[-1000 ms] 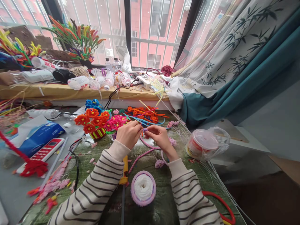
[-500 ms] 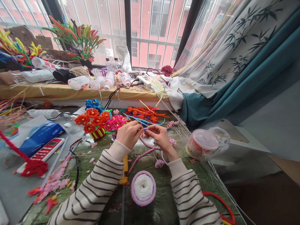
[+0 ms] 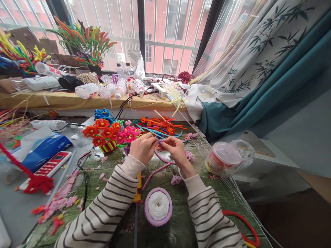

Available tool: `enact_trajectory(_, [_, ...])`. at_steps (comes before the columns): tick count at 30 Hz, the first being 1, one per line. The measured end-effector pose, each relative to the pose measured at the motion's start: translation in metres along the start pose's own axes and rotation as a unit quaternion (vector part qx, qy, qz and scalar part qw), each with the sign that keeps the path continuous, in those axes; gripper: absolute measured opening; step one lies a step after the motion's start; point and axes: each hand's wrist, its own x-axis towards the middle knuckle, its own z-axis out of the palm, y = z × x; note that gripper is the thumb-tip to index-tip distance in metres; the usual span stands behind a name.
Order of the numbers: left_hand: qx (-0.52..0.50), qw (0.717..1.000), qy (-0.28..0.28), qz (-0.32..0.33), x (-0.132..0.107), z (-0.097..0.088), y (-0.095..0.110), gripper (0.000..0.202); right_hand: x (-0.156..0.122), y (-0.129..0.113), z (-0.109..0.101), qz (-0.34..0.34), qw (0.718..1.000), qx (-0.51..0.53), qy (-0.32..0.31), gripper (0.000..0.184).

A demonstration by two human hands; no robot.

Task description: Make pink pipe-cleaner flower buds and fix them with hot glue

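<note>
My left hand point(image 3: 142, 148) and my right hand point(image 3: 176, 151) meet over the middle of the table, fingertips pinched on a lilac pipe cleaner point(image 3: 160, 141). Most of it is hidden by the fingers; a pale lilac length appears to run down beside my right wrist. Below the hands stands a small round pot with a fuzzy pink-lilac rim point(image 3: 158, 207) and a white filling with a hole at its centre. A lilac pipe-cleaner flower point(image 3: 176, 179) lies near my right wrist. Pink pipe cleaners point(image 3: 155, 172) lie beneath the hands. Under my left forearm shows a yellow tool point(image 3: 138, 189), partly covered.
Pots of orange flowers point(image 3: 104, 132) and pink flowers point(image 3: 128, 134) stand behind my left hand. Orange and blue pipe cleaners point(image 3: 160, 126) are heaped beyond. A bagged plastic tub point(image 3: 223, 158) and thin wires are on the right. A black cable point(image 3: 84, 179) runs on the left.
Both hands stay pinched at nearly the same spot. My left hand has shifted very slightly to the right, with small finger movement on the lilac pipe cleaner.
</note>
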Motion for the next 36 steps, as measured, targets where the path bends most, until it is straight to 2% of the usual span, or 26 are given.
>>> enact_trajectory(14, [-0.044,0.998,0.004,-0.052,0.000,0.005,0.003,0.018,0.002,0.005,0.002,0.004,1.000,0.027,0.014,0.035])
enact_trajectory(23, [-0.073,0.992,0.041,-0.094,0.000,0.013,0.003,0.014,0.001,0.005,0.010,0.022,0.997,0.073,0.035,0.035])
enact_trajectory(36, [-0.082,0.990,0.087,-0.081,-0.003,0.016,0.004,0.013,0.002,0.000,0.007,0.043,0.998,0.055,0.008,0.034])
